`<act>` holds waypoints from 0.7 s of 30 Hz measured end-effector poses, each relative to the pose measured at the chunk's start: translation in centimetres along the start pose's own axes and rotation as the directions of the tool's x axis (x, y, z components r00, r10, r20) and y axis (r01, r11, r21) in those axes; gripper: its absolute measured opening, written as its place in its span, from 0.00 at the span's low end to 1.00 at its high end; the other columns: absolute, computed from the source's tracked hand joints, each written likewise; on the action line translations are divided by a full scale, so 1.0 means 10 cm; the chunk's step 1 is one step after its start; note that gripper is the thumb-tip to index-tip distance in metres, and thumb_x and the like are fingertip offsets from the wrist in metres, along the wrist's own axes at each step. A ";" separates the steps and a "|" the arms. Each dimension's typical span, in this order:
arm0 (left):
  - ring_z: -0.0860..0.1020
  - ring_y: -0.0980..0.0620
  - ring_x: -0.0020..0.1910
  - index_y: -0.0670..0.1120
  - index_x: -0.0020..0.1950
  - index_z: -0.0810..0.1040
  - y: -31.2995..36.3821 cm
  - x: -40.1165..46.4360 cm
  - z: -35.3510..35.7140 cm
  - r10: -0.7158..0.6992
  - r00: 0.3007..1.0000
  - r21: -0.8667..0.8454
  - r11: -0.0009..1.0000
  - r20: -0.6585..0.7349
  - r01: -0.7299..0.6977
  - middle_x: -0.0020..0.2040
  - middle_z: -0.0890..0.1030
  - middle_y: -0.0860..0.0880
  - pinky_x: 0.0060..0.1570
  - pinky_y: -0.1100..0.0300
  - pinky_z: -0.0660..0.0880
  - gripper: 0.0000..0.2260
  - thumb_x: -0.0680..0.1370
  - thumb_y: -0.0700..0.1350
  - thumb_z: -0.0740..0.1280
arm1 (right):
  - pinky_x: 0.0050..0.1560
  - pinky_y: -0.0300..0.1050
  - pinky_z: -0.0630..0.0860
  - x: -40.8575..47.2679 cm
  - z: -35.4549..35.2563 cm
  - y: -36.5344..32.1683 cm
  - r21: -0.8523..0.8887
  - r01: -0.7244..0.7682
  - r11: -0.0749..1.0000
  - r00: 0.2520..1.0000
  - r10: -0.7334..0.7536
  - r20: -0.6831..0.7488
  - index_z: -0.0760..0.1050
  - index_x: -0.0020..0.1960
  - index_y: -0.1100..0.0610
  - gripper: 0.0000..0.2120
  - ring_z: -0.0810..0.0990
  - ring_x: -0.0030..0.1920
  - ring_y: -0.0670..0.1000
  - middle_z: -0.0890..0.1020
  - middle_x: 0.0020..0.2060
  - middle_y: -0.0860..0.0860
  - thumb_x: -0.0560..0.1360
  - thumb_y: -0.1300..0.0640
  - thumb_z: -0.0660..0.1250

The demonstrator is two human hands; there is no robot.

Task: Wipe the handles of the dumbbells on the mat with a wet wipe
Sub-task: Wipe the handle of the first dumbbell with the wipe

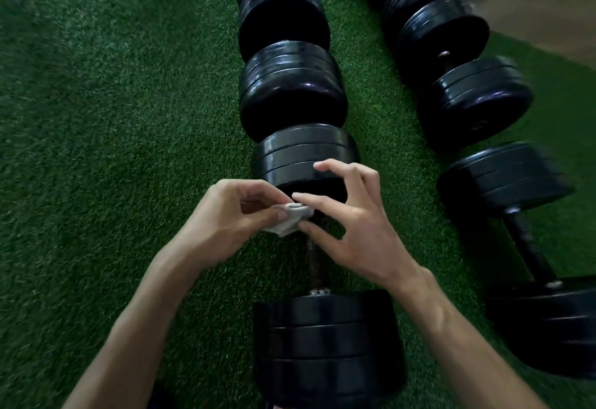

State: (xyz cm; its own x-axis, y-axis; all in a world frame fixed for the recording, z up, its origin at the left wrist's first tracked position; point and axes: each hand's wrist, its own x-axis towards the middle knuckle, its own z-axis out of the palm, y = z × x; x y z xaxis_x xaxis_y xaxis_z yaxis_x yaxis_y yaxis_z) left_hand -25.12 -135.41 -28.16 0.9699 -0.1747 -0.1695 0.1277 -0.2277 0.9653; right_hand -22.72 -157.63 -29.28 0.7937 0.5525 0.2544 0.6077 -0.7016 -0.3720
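Pinching the crumpled wet wipe (292, 219) between them, left hand (225, 218) and right hand (351, 224) hover above the nearest dumbbell's handle (314, 263) on the mat (113, 118).

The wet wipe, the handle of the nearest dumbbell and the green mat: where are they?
wet wipe (290, 219): head view, crumpled middle between both hands.
dumbbell handle (314, 263): head view, bare shaft below the hands.
green mat (113, 150): head view, open turf at left.

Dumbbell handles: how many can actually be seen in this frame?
3. One handle runs below the hands in the nearest middle-row dumbbell; one lies at the right; a short stretch shows further back right. Others are hidden between plates.
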 end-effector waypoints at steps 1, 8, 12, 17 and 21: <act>0.85 0.48 0.48 0.45 0.49 0.86 0.00 0.01 0.00 0.011 1.000 -0.007 1.000 0.001 -0.011 0.45 0.87 0.48 0.55 0.47 0.81 0.05 0.75 0.39 0.74 | 0.75 0.48 0.62 0.01 0.00 0.00 0.023 -0.004 1.000 1.000 0.004 0.010 0.83 0.59 0.49 0.13 0.62 0.71 0.55 0.69 0.71 0.51 0.77 0.47 0.73; 0.85 0.49 0.45 0.49 0.48 0.85 0.00 0.16 -0.04 0.121 0.984 0.059 0.992 -0.128 -0.114 0.43 0.87 0.50 0.52 0.43 0.80 0.05 0.75 0.41 0.74 | 0.62 0.40 0.72 0.17 -0.11 -0.08 0.322 -0.102 0.941 0.994 0.081 0.076 0.82 0.54 0.54 0.11 0.76 0.59 0.45 0.80 0.56 0.45 0.76 0.50 0.74; 0.85 0.48 0.45 0.47 0.48 0.85 0.12 0.35 -0.12 0.151 0.975 0.008 0.988 -0.164 -0.151 0.44 0.87 0.49 0.51 0.48 0.81 0.05 0.74 0.39 0.75 | 0.49 0.35 0.76 0.34 -0.24 -0.15 0.470 -0.252 0.846 0.967 0.235 0.095 0.83 0.54 0.54 0.10 0.82 0.46 0.42 0.85 0.45 0.43 0.78 0.49 0.71; 0.84 0.50 0.45 0.45 0.49 0.84 0.36 0.47 -0.19 0.073 0.974 -0.053 0.995 -0.213 -0.087 0.44 0.86 0.47 0.49 0.53 0.79 0.05 0.74 0.38 0.75 | 0.47 0.38 0.80 0.69 -0.35 -0.20 0.554 -0.373 0.745 0.916 0.391 0.091 0.83 0.48 0.55 0.04 0.85 0.43 0.43 0.86 0.41 0.45 0.78 0.54 0.72; 0.85 0.49 0.46 0.47 0.51 0.84 0.59 0.46 -0.30 -0.039 0.966 -0.036 0.999 -0.255 0.031 0.45 0.86 0.49 0.50 0.50 0.81 0.06 0.75 0.42 0.75 | 0.54 0.39 0.82 0.95 -0.57 -0.31 0.578 -0.443 0.686 0.889 0.422 0.181 0.84 0.56 0.59 0.08 0.86 0.50 0.40 0.87 0.49 0.47 0.77 0.59 0.73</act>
State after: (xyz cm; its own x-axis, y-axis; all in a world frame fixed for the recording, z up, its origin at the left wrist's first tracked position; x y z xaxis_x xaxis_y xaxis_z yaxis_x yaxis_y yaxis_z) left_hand -19.32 -134.68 -22.63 0.9850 0.0839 -0.1507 0.1648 -0.1988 0.9661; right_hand -16.92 -152.74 -20.59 0.9566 0.2765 -0.0920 0.0497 -0.4657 -0.8835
